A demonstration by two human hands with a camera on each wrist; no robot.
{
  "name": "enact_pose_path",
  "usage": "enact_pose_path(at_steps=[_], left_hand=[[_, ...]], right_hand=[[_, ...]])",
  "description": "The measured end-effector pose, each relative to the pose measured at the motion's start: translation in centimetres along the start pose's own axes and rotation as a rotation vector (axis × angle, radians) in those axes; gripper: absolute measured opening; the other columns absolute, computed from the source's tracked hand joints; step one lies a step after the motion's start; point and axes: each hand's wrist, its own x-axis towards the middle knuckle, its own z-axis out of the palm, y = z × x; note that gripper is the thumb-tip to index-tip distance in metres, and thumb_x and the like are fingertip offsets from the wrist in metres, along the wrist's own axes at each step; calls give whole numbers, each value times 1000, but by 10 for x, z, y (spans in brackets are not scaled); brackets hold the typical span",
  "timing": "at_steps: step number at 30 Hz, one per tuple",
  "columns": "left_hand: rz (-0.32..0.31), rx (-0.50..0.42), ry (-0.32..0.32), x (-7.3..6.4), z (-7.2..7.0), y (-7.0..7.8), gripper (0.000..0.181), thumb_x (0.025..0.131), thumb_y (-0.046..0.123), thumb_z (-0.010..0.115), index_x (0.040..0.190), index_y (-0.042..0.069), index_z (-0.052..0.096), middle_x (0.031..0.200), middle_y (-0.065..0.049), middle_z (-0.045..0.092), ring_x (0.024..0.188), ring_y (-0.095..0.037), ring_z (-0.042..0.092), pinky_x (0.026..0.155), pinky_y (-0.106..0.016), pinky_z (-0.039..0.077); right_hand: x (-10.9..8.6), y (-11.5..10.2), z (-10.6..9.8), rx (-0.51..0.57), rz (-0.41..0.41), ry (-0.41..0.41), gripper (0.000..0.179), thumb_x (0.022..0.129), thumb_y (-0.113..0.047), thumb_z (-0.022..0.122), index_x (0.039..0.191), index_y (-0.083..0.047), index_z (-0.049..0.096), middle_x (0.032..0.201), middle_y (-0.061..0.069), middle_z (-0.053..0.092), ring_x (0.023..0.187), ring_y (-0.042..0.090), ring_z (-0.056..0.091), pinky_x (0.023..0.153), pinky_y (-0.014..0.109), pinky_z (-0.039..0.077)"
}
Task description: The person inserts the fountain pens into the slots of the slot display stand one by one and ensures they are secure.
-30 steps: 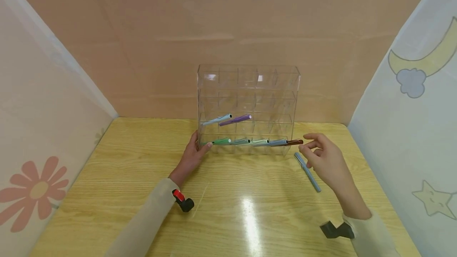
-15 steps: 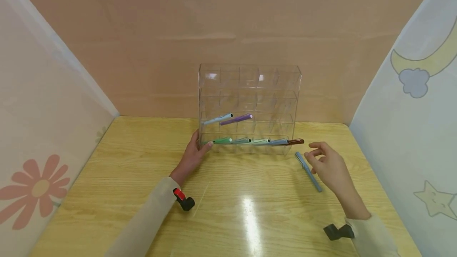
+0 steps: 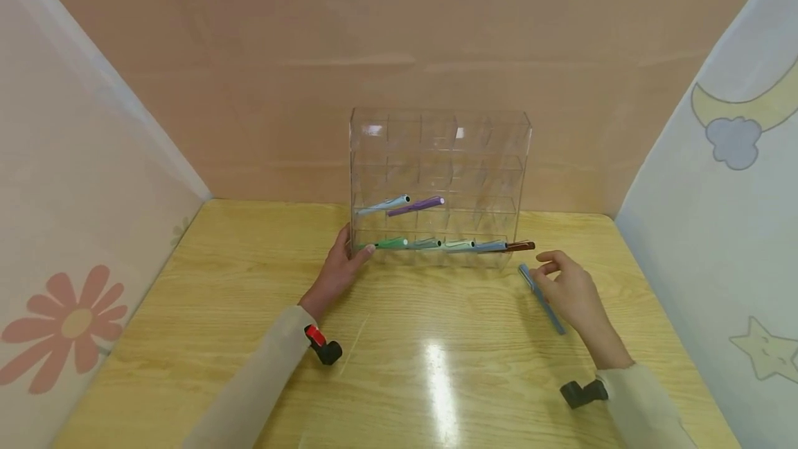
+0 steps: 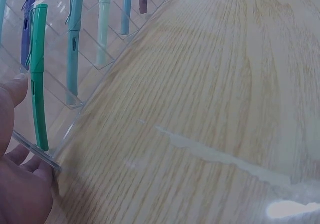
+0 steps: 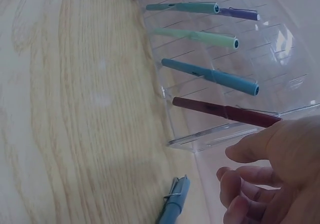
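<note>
My left hand [image 3: 337, 267] grips the left edge of a clear acrylic pen rack [image 3: 436, 151], thumb in front and fingers behind. In its bottom row lie a green pen [image 4: 38, 79], a teal pen [image 5: 185, 8], a pale green pen [image 3: 458, 246], a blue pen [image 3: 490, 246] and a brown pen [image 3: 520, 246], which juts out at the right. One row up are a light blue pen [image 3: 383, 205] and a purple pen [image 3: 416, 206]. My right hand [image 3: 572, 296], loosely curled and holding nothing, hovers beside a loose blue pen [image 5: 175, 204] on the table.
The wooden table [image 3: 399, 366] has a bright reflection and a thin strip mark in front of the rack. A brown backdrop [image 3: 312, 89] stands behind. Patterned white panels close off the left side [image 3: 56, 192] and right side [image 3: 717, 227].
My right hand has drawn back from the brown pen's end and come down beside the loose blue pen. The left hand keeps its grip on the rack.
</note>
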Motion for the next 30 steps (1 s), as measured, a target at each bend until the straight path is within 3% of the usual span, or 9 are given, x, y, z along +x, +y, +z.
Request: enact_pose_path(at_steps=[7, 11, 15, 19, 30], left_hand=[[-6, -3, -11, 0, 0, 2, 81, 111, 32, 60, 173, 16, 9, 180, -13, 16, 165, -43, 22, 132, -60, 25], [-5, 8, -8, -1, 0, 3, 82, 111, 33, 60, 173, 15, 9, 180, -15, 16, 165, -44, 21, 132, -60, 24], [11, 4, -10, -1, 0, 3, 81, 112, 29, 58, 173, 12, 8, 180, -18, 15, 165, -45, 20, 132, -61, 24], [3, -13, -8, -2, 0, 3, 81, 112, 29, 59, 173, 14, 8, 180, -16, 16, 166, -43, 20, 133, -59, 24], [5, -13, -8, -1, 0, 3, 82, 111, 30, 59, 173, 14, 7, 180, -15, 16, 166, -43, 21, 133, -59, 25]], right_hand=[[9, 8, 7, -14, 23, -24, 48, 105, -24, 58, 144, 5, 54, 122, 26, 70, 52, 8, 43, 46, 27, 38], [13, 10, 9, -19, 39, -47, 49, 105, -24, 58, 144, 7, 53, 123, 27, 70, 52, 9, 41, 48, 27, 38], [16, 12, 8, -28, 59, -78, 51, 106, -26, 58, 144, 7, 53, 125, 28, 69, 65, 16, 56, 56, 29, 45], [20, 15, 8, -46, 78, -100, 51, 106, -28, 59, 142, 7, 55, 127, 29, 68, 89, 28, 69, 69, 36, 55], [28, 22, 14, -86, 82, -114, 47, 106, -31, 65, 133, 6, 62, 122, 29, 72, 106, 44, 71, 83, 53, 57]])
